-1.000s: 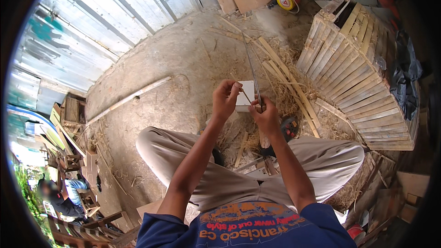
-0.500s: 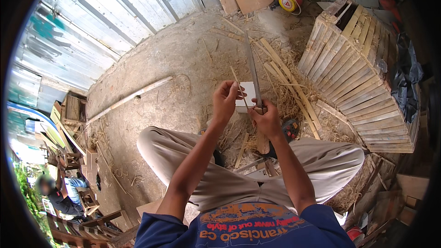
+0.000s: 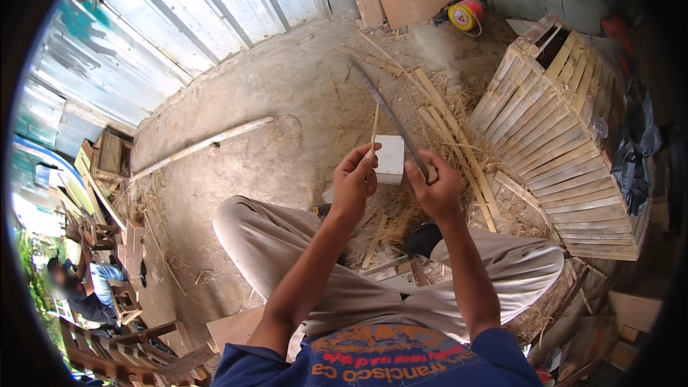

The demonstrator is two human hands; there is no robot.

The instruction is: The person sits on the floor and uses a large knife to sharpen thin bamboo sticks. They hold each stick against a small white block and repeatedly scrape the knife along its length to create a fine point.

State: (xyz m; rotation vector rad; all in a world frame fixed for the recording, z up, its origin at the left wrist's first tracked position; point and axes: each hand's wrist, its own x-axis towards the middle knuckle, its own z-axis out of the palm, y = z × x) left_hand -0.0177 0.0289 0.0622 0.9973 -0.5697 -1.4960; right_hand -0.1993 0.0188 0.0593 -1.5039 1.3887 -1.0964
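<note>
Whittling step in hand, by my reading — left hand [image 3: 353, 185] pinches a thin bamboo sliver [image 3: 374, 123] upright above the knees, right hand [image 3: 435, 190] is closed round a long knife [image 3: 390, 116] angled far-left just beside it — next move needs the blade's edge seated on the sliver.

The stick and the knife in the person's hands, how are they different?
The stick is thin, short and pale yellow; the knife is longer, wider and dark grey. The left hand pinches the stick so it stands nearly straight up; the right hand holds the knife slanting up to the left. Both are long and narrow and reach up from the hands.
</note>
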